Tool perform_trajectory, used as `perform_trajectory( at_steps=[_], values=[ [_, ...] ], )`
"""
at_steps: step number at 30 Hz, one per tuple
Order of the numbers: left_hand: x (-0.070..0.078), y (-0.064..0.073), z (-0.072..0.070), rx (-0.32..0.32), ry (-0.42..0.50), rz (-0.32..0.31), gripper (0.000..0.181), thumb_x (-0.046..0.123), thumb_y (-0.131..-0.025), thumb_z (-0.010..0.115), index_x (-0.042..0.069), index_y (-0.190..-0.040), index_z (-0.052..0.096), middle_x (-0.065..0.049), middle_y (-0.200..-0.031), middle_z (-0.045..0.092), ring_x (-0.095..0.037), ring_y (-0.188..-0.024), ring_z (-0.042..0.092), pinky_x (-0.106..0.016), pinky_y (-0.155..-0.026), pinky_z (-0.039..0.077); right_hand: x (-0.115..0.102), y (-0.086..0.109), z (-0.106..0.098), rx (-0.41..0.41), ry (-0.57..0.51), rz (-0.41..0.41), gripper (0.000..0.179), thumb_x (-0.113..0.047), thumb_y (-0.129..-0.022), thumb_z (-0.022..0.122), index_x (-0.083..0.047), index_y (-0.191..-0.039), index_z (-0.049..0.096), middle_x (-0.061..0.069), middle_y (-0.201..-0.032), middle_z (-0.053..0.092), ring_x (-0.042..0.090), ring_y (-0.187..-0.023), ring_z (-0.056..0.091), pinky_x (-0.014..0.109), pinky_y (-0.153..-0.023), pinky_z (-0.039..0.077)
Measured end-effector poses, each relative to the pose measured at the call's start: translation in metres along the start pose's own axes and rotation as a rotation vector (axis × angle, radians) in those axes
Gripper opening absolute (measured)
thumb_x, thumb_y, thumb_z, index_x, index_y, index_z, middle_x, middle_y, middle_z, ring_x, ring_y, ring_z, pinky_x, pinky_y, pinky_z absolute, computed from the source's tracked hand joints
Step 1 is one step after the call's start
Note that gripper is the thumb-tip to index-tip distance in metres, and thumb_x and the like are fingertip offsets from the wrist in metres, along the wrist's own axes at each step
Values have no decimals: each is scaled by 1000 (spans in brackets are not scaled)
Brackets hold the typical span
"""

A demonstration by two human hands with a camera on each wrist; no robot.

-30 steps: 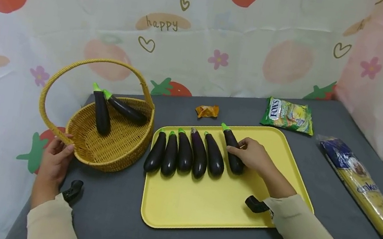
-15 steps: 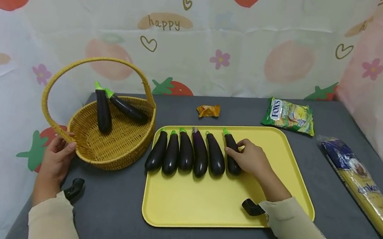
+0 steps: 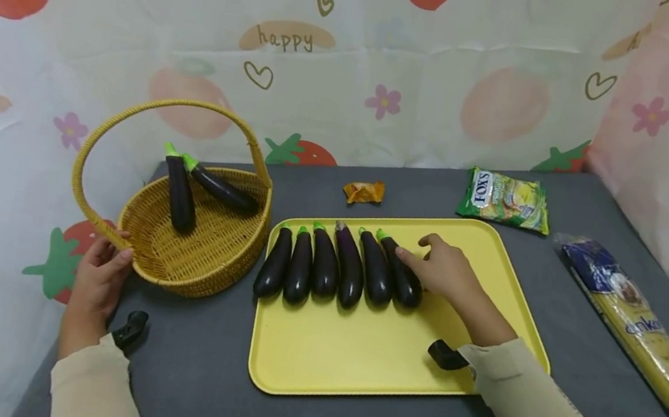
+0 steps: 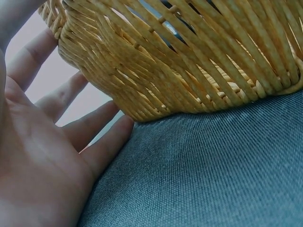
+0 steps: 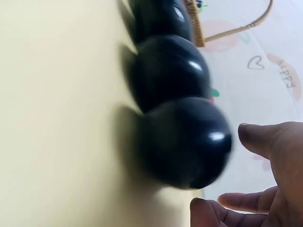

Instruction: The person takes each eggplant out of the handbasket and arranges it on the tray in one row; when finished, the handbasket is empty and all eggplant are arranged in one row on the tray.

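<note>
In the head view my left hand [image 3: 98,281] holds the wicker basket [image 3: 203,282] at its near-left rim, beside the foot of the handle. The left wrist view shows fingers [image 4: 102,149] spread against its woven outer wall. Two eggplants [image 3: 181,200] lie inside the basket, their green stems toward the back. Several more form a slanting row on the yellow tray [image 3: 344,361]. My right hand [image 3: 451,273] is at the row's right end, beside the last eggplant [image 3: 403,276]. Seen from the right wrist, thumb and fingers are spread apart, clear of that eggplant's rounded end [image 5: 189,146].
Behind the tray lies a small orange-wrapped item [image 3: 364,192]. A green FOX'S packet [image 3: 506,200] sits at the back right, and a long blue-and-yellow pack [image 3: 637,333] lies right of the tray. A printed cloth [image 3: 416,141] rises along the table's back edge.
The rightmost eggplant has moved left against its neighbour in the row, and my right hand has let go of it. My left hand and the basket stay in place.
</note>
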State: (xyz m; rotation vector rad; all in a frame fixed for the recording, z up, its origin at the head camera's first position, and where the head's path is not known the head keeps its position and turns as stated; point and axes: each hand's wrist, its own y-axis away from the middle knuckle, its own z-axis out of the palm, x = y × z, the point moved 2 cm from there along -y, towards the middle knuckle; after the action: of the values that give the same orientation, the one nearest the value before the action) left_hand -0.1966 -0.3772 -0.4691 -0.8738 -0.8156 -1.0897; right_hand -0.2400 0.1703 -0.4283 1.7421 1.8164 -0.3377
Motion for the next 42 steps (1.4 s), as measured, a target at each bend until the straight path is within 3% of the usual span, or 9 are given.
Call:
perform_trajectory(
  at_steps=[3,9,16,20,24,29,32,39,42],
  values=[
    [1,-3,-1,-13,-2,14,25,-12,-95,51,-4,-117,60,-10,-114,61,-17,-99,58,-25,-80,49,-15,-12,-10,12,-3,-35,73,-60,-94,52,-4,-139,44,18,-113,63,22,-74,66,42,-71,51],
    [0,-4,-5,-22,-26,-7,27,-9,-96,52,-3,-121,58,-8,-116,60,-17,-101,56,-25,-82,48,-74,-40,-9,15,13,-158,65,-54,-94,56,-7,-139,47,9,-109,62,22,-80,62,40,-71,49],
    [0,4,-9,9,-61,-35,24,-7,-97,52,2,-117,61,-8,-116,60,-16,-100,56,-24,-82,48,-178,-62,39,-60,64,-428,50,-43,-97,59,-11,-135,51,0,-102,61,11,-81,59,33,-71,49],
    [1,8,-11,9,-83,-40,24,-6,-96,54,5,-116,63,-6,-118,59,-15,-102,56,-24,-82,48,-228,-74,72,-103,52,-530,49,-38,-97,60,-11,-137,51,2,-113,60,12,-93,57,31,-77,47],
    [1,8,-12,0,-112,-38,25,-5,-96,54,4,-118,61,-6,-118,58,-14,-100,56,-23,-82,48,-253,-92,104,-138,11,-540,49,-35,-98,60,-11,-139,48,4,-124,58,13,-105,56,30,-85,46],
    [0,7,-11,-30,-133,-42,26,-7,-97,52,2,-120,59,-6,-115,59,-13,-97,56,-24,-81,48,-267,-109,132,-167,92,-472,61,-36,-97,60,-16,-150,35,1,-147,43,15,-127,47,30,-98,41],
    [0,7,-10,-28,-137,-38,26,-7,-97,52,1,-121,59,-5,-113,59,-14,-96,56,-24,-80,48,-275,-115,140,-168,140,-423,69,-34,-97,62,-19,-154,27,2,-152,35,16,-130,44,31,-99,41],
    [4,4,-8,-18,-145,-20,25,-7,-96,54,1,-119,60,-6,-110,60,-14,-93,58,-25,-80,49,-287,-119,147,-110,409,-368,59,-23,-102,50,-10,-154,24,10,-140,45,16,-85,58,29,-64,45],
    [5,2,-7,-14,-152,-11,26,-7,-96,54,-2,-121,57,-6,-113,60,-14,-96,58,-25,-82,48,-290,-121,148,-68,526,-362,54,-24,-104,45,-10,-152,27,10,-134,50,16,-82,58,28,-62,47]
  ],
)
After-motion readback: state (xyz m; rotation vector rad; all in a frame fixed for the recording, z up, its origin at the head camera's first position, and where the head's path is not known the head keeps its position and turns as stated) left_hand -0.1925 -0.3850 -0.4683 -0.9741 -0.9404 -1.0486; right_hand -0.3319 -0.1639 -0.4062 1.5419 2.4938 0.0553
